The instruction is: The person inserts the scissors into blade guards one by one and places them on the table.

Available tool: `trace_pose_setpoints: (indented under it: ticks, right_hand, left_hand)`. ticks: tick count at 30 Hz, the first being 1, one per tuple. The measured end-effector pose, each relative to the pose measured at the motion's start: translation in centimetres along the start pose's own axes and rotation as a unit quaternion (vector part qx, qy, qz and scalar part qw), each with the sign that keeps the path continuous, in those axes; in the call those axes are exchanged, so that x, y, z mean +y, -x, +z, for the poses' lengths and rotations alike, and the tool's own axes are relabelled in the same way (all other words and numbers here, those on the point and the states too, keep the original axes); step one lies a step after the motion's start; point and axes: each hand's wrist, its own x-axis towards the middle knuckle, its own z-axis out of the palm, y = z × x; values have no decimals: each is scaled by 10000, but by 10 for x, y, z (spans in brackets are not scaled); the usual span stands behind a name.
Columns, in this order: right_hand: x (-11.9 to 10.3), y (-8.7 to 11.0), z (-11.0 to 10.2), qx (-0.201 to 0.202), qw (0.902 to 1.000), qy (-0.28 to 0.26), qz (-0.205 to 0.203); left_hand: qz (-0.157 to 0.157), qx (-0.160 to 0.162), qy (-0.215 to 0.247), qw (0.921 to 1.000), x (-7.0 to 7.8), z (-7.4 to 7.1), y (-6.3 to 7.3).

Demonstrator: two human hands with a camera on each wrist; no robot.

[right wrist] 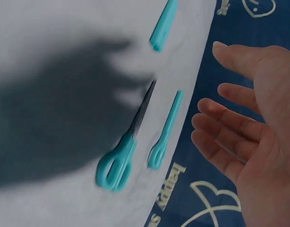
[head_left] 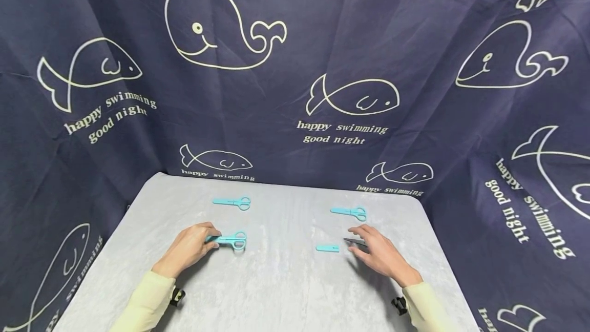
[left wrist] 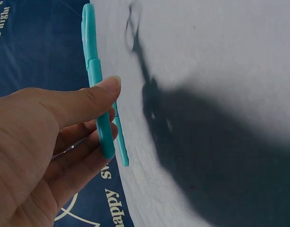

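Note:
My left hand (head_left: 190,246) pinches a pair of turquoise scissors (head_left: 234,240) by its sheathed blade end, thumb on one side and fingers on the other. Seen edge-on in the left wrist view, these scissors (left wrist: 90,42) are lifted above the table, apart from their shadow. My right hand (head_left: 380,252) hovers with spread fingers and holds nothing. Below it lies a second pair of scissors (right wrist: 117,163) with bare dark blades, its handles hidden by the hand in the head view. A loose turquoise sheath (head_left: 328,248) lies just left of those blade tips.
Two more sheathed turquoise scissors lie farther back: one pair at the left (head_left: 232,202), another at the right (head_left: 349,212). The pale grey table (head_left: 276,291) meets a dark blue curtain (head_left: 295,40) printed with whales and fish on its far side and flanks.

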Motion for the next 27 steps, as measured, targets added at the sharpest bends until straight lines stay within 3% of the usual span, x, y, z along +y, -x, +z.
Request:
trace_pose_setpoints:
  ticks: [15,27]
  right_hand:
    - [35,23,-10,-79,9989,27,463]
    - [58,29,-11,154,9991,83,374]
  left_hand:
    - [-240,-128,-10,9996,-6,1,3]
    - [-302,-149,-87,9994,-14,6,5]
